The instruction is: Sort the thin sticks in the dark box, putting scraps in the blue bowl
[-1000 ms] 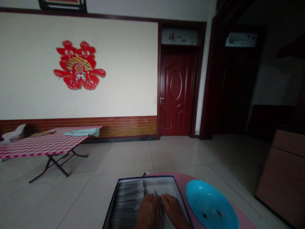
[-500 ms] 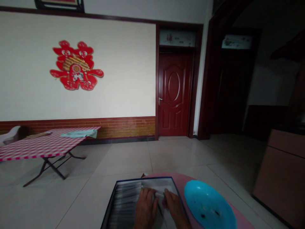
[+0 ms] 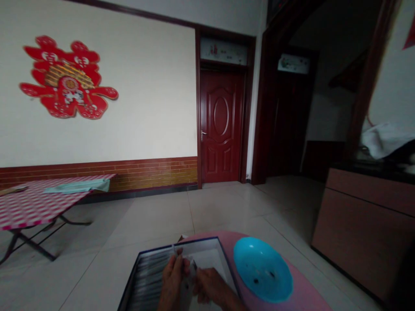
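Note:
Over an open white tray-like box with a dark blue rim [image 3: 212,246], both hands work close together. My left hand [image 3: 172,276] is closed, its fingers pinching a thin, clear, sleeve-like piece [image 3: 174,249] that sticks up past the fingertips. My right hand [image 3: 210,285] is closed beside it, with a small dark and whitish bit at its fingertips, too blurred to name. Several slim items in clear wrapping [image 3: 147,276] lie side by side in the left part of the box. The box's white bottom shows on the right.
A blue plastic plate [image 3: 264,270] with a few small dark bits stands right of the box on a pink round table [image 3: 304,293]. A folding table with a checked cloth [image 3: 35,203] stands far left; a brown cabinet [image 3: 363,233] is at right.
My view has swung to the right. My hands have lifted a little and turned, and the clear piece now points up from my left fingers. My right hand has come lower, with fingers curled.

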`<state>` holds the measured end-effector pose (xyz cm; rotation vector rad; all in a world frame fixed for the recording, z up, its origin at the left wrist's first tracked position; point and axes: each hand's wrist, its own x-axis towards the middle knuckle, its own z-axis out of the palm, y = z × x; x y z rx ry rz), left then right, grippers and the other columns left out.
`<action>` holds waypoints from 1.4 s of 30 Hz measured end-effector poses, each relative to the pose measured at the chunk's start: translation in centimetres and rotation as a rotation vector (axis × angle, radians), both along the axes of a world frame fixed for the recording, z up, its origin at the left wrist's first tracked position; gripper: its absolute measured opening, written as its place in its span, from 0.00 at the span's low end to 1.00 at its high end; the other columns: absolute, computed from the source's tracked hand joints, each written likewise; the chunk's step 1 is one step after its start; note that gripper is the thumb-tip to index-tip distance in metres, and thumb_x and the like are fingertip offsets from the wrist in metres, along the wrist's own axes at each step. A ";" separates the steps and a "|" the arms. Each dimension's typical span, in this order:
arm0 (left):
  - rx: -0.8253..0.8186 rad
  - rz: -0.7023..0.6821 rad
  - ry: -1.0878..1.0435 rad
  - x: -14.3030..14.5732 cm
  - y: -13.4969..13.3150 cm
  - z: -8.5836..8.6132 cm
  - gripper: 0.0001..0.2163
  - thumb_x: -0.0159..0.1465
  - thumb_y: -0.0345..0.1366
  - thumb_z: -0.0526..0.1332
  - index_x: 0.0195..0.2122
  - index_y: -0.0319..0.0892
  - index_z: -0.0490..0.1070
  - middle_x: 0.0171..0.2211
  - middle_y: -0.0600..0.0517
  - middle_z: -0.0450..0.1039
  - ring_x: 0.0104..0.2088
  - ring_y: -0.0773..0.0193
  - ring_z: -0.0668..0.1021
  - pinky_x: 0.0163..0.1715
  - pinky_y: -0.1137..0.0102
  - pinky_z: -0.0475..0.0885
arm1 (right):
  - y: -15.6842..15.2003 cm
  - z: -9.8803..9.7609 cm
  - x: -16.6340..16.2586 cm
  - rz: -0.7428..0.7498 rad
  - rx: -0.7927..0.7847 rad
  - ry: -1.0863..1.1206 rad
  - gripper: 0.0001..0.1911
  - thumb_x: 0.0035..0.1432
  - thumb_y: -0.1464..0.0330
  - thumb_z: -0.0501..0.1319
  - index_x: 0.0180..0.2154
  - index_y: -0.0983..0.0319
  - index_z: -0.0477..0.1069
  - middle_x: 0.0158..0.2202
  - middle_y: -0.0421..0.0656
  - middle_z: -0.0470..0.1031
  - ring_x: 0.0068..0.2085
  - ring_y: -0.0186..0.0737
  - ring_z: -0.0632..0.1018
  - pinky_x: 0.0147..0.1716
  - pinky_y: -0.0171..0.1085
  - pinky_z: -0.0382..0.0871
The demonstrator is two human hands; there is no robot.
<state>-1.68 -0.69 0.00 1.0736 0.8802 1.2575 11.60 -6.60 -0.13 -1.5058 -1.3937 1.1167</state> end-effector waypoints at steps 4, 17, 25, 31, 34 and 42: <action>0.262 0.053 0.279 0.0 0.4 -1.2 0.29 0.55 0.57 0.61 0.48 0.39 0.73 0.20 0.56 0.72 0.21 0.64 0.74 0.22 0.72 0.70 | -0.7 2.2 2.4 -0.104 0.157 -0.050 0.17 0.57 0.61 0.50 0.31 0.64 0.74 0.27 0.43 0.76 0.28 0.36 0.75 0.27 0.32 0.64; 0.952 -0.056 0.878 0.6 -0.5 -3.2 0.16 0.69 0.39 0.49 0.51 0.50 0.73 0.42 0.54 0.81 0.40 0.63 0.82 0.40 0.73 0.77 | -7.4 -1.7 19.3 -0.334 0.160 -0.685 0.12 0.41 0.75 0.58 0.26 0.59 0.79 0.31 0.46 0.81 0.36 0.47 0.79 0.39 0.40 0.67; 0.977 -0.033 0.924 0.0 -0.4 -3.3 0.18 0.70 0.42 0.47 0.49 0.48 0.75 0.42 0.53 0.81 0.38 0.63 0.83 0.38 0.74 0.78 | -7.0 -2.2 20.2 -0.388 0.119 -0.869 0.15 0.51 0.74 0.55 0.35 0.60 0.79 0.38 0.47 0.81 0.42 0.47 0.79 0.43 0.39 0.67; 0.956 -0.028 0.877 0.1 -0.4 -3.6 0.17 0.69 0.43 0.48 0.48 0.50 0.75 0.39 0.53 0.82 0.37 0.61 0.83 0.36 0.72 0.79 | -7.0 -1.9 19.8 -0.423 0.063 -0.933 0.10 0.52 0.72 0.57 0.32 0.60 0.78 0.36 0.49 0.80 0.41 0.49 0.78 0.42 0.41 0.67; 0.963 -0.025 0.879 0.2 -0.4 -3.8 0.17 0.69 0.43 0.48 0.48 0.50 0.75 0.39 0.53 0.82 0.36 0.61 0.83 0.37 0.71 0.79 | -7.0 -2.4 19.5 -0.426 0.077 -0.953 0.08 0.51 0.72 0.58 0.31 0.60 0.76 0.35 0.49 0.79 0.40 0.50 0.78 0.41 0.42 0.67; 1.003 -0.016 0.904 0.2 -0.6 -3.5 0.17 0.69 0.40 0.48 0.48 0.49 0.75 0.39 0.53 0.82 0.35 0.62 0.83 0.35 0.73 0.79 | -6.6 -1.8 19.0 -0.488 0.151 -0.876 0.04 0.47 0.71 0.58 0.26 0.60 0.72 0.34 0.51 0.78 0.38 0.51 0.77 0.41 0.43 0.67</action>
